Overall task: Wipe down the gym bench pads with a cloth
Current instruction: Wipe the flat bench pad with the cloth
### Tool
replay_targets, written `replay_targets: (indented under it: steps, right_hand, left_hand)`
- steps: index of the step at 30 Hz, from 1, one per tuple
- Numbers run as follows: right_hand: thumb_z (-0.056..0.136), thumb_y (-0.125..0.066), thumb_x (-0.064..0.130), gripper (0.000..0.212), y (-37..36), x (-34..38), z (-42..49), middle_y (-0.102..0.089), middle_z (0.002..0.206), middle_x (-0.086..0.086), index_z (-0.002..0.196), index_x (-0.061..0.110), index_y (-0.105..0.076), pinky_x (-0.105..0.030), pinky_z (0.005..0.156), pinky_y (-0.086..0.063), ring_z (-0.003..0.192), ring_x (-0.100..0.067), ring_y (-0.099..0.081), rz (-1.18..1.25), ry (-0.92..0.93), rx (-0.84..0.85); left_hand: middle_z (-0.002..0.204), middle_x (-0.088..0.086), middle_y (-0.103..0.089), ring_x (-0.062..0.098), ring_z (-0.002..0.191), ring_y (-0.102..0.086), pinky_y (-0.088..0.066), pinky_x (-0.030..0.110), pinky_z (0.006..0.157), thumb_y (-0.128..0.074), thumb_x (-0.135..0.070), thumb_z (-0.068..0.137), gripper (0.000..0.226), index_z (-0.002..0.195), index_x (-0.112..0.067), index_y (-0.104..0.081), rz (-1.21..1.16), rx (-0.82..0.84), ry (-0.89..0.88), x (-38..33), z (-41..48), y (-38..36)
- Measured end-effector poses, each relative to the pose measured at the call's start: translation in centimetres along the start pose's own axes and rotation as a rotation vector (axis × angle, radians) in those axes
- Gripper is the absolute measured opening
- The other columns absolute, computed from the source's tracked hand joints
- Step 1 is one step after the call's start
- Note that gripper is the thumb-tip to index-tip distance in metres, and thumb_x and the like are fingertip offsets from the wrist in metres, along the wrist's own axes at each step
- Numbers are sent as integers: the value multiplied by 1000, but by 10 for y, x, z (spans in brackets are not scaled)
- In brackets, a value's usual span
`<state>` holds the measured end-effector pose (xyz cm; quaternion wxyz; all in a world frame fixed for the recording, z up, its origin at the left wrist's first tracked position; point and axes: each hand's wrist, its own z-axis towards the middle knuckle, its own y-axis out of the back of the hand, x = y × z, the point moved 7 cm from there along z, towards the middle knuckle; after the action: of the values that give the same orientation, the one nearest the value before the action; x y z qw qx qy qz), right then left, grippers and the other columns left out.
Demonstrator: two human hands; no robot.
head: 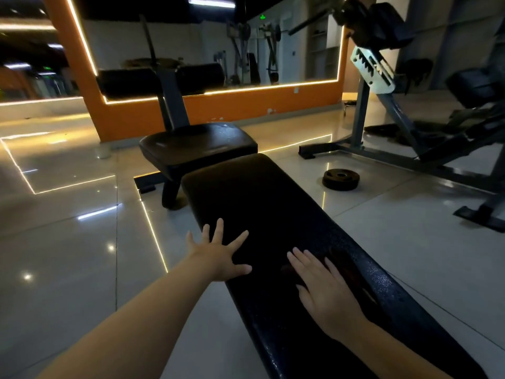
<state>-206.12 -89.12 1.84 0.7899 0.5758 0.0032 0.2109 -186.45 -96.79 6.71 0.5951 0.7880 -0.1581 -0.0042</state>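
Pressing down with straight fingers, the right hand (325, 294) lies flat on a dark cloth (347, 266), barely distinguishable, on the long back pad (259, 203) near its right edge. The left hand (218, 255), fingers splayed and holding nothing, touches the pad's left edge. Beyond are the seat pad (199, 146), a weight plate (340, 179) and an orange wall (232, 105).

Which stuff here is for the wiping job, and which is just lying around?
For the job: long bench pad, seat pad, left hand, right hand, dark cloth under it, hard to see.
Just lying about: weight plate on the floor, grey machine, wall mirror.
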Motion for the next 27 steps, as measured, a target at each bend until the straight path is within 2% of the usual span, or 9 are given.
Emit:
replay_targets:
  steps: [4,5,7,9,12,15,18,21,27]
  right_hand:
    - [98,-20,36,55,4,-1,7,1,154,22,152,31,-9,-29,120,5,144,3,7,95,-3,100]
    - [102,-26,28,52,7,-2,9,-4,154,20,152,30,-14,-25,120,3,144,4,2,176,-25,130]
    - [104,-34,18,45,23,-4,9,-37,149,11,147,31,-32,-18,111,-27,134,0,-37,434,-162,132]
    - [104,-35,17,34,50,-5,9,-64,117,0,129,35,-50,-22,79,-51,94,-9,-64,737,-355,22]
    - [102,-39,22,20,83,-7,7,-65,104,-7,116,24,-53,-38,78,-54,94,-22,-64,1127,-592,-127]
    - [102,-41,24,22,103,7,14,-71,107,-11,118,19,-56,-47,88,-54,102,-30,-67,1529,-604,-100]
    - [101,-46,24,23,121,19,20,-73,102,-12,114,19,-64,-44,81,-56,97,-31,-69,1636,-598,-34]
    - [98,-51,26,22,143,21,30,-70,109,-16,114,21,-65,-49,87,-54,101,-36,-67,1674,-578,-13]
    - [96,-56,29,26,196,8,65,-71,108,-16,119,22,-64,-45,78,-57,98,-35,-69,1657,-520,-53]
  left_hand:
    - [159,16,17,41,146,8,6,66,112,-44,-64,91,84,151,-41,9,-15,-38,22,-15,-11,14]
    - [160,17,13,40,147,6,6,66,113,-47,-60,92,83,153,-37,5,-43,-48,3,-22,-16,18]
    - [161,15,7,36,148,2,6,64,114,-55,-53,91,85,154,-32,-3,-155,-59,-75,-37,-24,24]
    - [162,8,-4,30,148,-7,2,62,116,-63,-49,87,89,154,-31,-7,-354,-61,-174,-47,-35,31]
    - [156,2,-28,24,143,-28,-24,44,117,-72,-41,82,91,153,-25,-18,-723,-70,-295,-57,-49,51]
    - [139,1,-50,16,127,-50,-41,33,107,-76,-37,79,78,146,-21,-38,-1017,-96,-377,-64,-62,78]
    - [112,0,-65,12,103,-64,-53,33,94,-77,-38,78,47,121,-24,-62,-1121,-184,-446,-68,-68,109]
    - [91,1,-69,15,89,-68,-57,31,84,-75,-29,81,32,109,-16,-68,-1204,-209,-506,-70,-71,135]
    - [105,10,-72,22,97,-70,-56,39,89,-68,-27,88,27,112,-13,-68,-1330,-211,-612,-77,-66,195]
